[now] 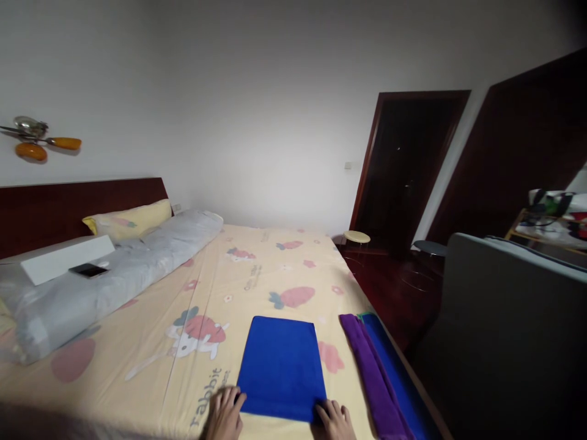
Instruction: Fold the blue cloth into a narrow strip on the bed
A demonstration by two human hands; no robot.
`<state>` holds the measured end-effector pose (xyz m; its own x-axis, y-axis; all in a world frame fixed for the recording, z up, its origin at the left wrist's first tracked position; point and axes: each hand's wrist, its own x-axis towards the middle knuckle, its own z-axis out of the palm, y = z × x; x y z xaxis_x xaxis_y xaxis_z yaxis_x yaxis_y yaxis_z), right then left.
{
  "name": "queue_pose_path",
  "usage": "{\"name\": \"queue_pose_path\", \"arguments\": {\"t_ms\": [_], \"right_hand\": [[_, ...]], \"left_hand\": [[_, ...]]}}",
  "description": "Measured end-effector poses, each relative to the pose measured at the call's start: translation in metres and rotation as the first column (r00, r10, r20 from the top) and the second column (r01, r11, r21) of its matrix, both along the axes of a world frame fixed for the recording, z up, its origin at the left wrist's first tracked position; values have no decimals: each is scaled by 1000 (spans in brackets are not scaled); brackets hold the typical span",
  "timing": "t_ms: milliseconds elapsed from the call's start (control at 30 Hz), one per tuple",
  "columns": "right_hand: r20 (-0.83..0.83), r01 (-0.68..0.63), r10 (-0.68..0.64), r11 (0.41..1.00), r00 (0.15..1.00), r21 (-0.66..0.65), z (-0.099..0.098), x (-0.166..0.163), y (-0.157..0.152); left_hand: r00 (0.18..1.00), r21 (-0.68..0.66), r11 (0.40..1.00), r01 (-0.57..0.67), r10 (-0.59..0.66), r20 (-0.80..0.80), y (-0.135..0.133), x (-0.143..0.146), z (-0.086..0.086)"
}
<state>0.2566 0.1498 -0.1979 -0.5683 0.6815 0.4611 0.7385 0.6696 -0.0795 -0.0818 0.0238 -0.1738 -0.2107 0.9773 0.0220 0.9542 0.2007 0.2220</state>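
Note:
A blue towel [280,366] lies flat and folded into a rectangle on the yellow bed sheet [257,275] near the bed's front edge. My left hand [224,415] rests on the sheet with its fingertips at the towel's near left corner. At the near right corner, my right hand [337,420] has its fingers on the towel's edge. Both hands are partly cut off by the frame's bottom. Neither hand grips anything.
A purple towel [373,379] and another blue one [394,373] lie folded along the bed's right edge. A grey rolled duvet [114,275], a yellow pillow [128,223], a white box [64,258] and a phone [88,269] sit near the headboard. A grey chair back [509,318] stands right.

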Motion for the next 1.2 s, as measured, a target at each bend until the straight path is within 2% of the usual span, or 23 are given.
{"name": "queue_pose_path", "arguments": {"t_ms": [133, 267, 333, 400, 467, 533, 600, 667, 733, 800, 867, 933, 1067, 1133, 1200], "right_hand": [[12, -10, 12, 989, 1000, -147, 28, -7, 3], [-18, 42, -50, 943, 999, -330, 49, -10, 1], [-11, 96, -111, 904, 994, -416, 55, -7, 2], [1, 140, -158, 873, 987, -468, 57, -4, 4], [-7, 182, -207, 878, 978, -442, 53, -4, 6], [-44, 235, -263, 916, 964, -325, 44, -7, 6], [-88, 243, -261, 955, 961, -171, 30, -18, 3], [-100, 144, -147, 989, 984, -40, 17, -36, -4], [-73, 16, -14, 1000, 997, 23, 8, -58, -13], [-48, -34, 35, 999, 998, 16, 3, -76, -20], [-34, -18, 17, 999, 999, -29, 2, -81, -22], [-13, 16, -17, 997, 1000, -75, 1, -69, -17], [51, 2, 5, 991, 999, -134, -6, -17, 3], [56, -46, 54, 990, 997, -136, -8, 1, 9], [42, -59, 65, 990, 997, -125, -5, 5, 10]], "left_hand": [[999, 79, 996, 29, -31, 22, 5, 6, 19], [991, 185, 983, 13, -37, 130, 8, 5, 41], [985, 171, 985, -32, 3, 170, 11, 1, 49], [986, 117, 987, -106, 89, 142, 14, -1, 53], [975, 63, 974, -218, 214, 65, 18, 1, 52], [943, 76, 942, -328, 331, -39, 21, 9, 44], [932, 116, 935, -334, 346, -105, 24, 22, 31], [963, 79, 968, -240, 248, -110, 30, 41, 15], [996, -27, 996, -87, 86, -35, 37, 64, 1], [998, -109, 993, 36, -31, 48, 44, 83, -8], [994, -144, 987, 73, -60, 96, 46, 91, -9], [994, -144, 989, 42, -26, 108, 40, 82, -3], [998, -87, 996, -25, 31, 62, 15, 36, 12], [1000, -48, 999, -14, 15, 17, 5, 15, 13], [1000, -13, 1000, -5, 4, -24, 2, 5, 11]]}}
